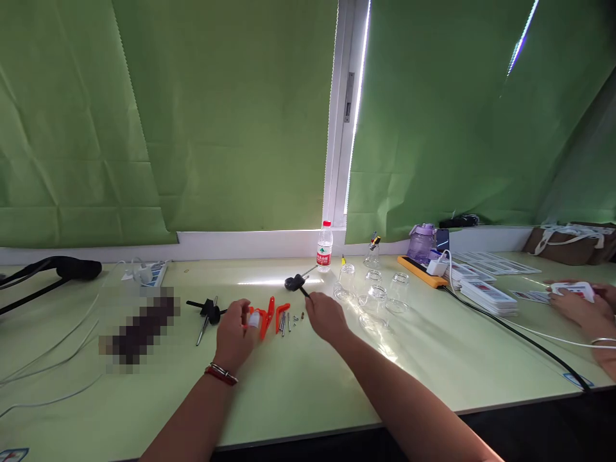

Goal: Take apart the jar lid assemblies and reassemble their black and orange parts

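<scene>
My right hand (pixel 330 319) is closed on the black handle of a black clamp-like piece (pixel 295 282) with a thin metal rod, tilted above the table. My left hand (pixel 235 333) has curled fingers around a small orange and white plastic piece (pixel 254 319); the fingers partly hide it. Between the hands lie an orange plastic part (pixel 270 311), an orange angled part (pixel 280 309), several metal bolts (pixel 283 322) and tiny nuts (pixel 295 319). To the left of my left hand lies a second black clamp-like piece (pixel 210 310) with a metal rod.
Several upside-down glasses (pixel 376 296) stand right of my right hand, a water bottle (pixel 324 247) behind. Farther right are an orange power strip (pixel 421 271), card stacks (pixel 488 298), a purple jug (pixel 421 244) and another person's hands (pixel 577 305). White cables (pixel 62 346) cross the left side.
</scene>
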Tool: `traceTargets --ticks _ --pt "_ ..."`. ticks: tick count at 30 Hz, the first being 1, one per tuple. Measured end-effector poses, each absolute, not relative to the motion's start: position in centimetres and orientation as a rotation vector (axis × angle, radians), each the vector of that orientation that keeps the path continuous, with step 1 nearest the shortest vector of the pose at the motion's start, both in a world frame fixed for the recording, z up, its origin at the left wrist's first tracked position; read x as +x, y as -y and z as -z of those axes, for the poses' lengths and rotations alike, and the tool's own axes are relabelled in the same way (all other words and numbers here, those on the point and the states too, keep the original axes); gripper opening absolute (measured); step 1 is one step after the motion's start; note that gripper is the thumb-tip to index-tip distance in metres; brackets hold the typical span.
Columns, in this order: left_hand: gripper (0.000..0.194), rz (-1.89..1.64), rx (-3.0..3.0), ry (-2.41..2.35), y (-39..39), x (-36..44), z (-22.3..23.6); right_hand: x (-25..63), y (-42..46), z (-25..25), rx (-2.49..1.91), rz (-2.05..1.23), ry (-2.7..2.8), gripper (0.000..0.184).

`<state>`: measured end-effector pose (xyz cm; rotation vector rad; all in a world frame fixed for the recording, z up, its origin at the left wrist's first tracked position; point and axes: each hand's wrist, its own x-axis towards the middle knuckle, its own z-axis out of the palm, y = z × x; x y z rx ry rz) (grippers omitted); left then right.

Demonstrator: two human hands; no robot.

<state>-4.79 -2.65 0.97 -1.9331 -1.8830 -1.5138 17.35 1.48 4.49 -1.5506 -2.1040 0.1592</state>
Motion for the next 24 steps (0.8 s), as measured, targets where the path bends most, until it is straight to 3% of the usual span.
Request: traceTargets --ticks 7,18,24 --pt "0.023 1.212 -1.389 2.124 0.7 -9.5 -1.5 18.3 -8.7 -3.7 -1.795 -0.202 2.119 0.028" --pt "0.054 0.775 -1.374 2.637 -0.8 -11.0 -0.7 17.8 -12.2 -1.0 -2.006 -0.265 2.131 0.019" --pt "0.056 0.806 -1.418 2.731 -0.8 -11.2 -0.6 17.9 -11.8 -1.0 -2.01 -0.208 2.161 0.024"
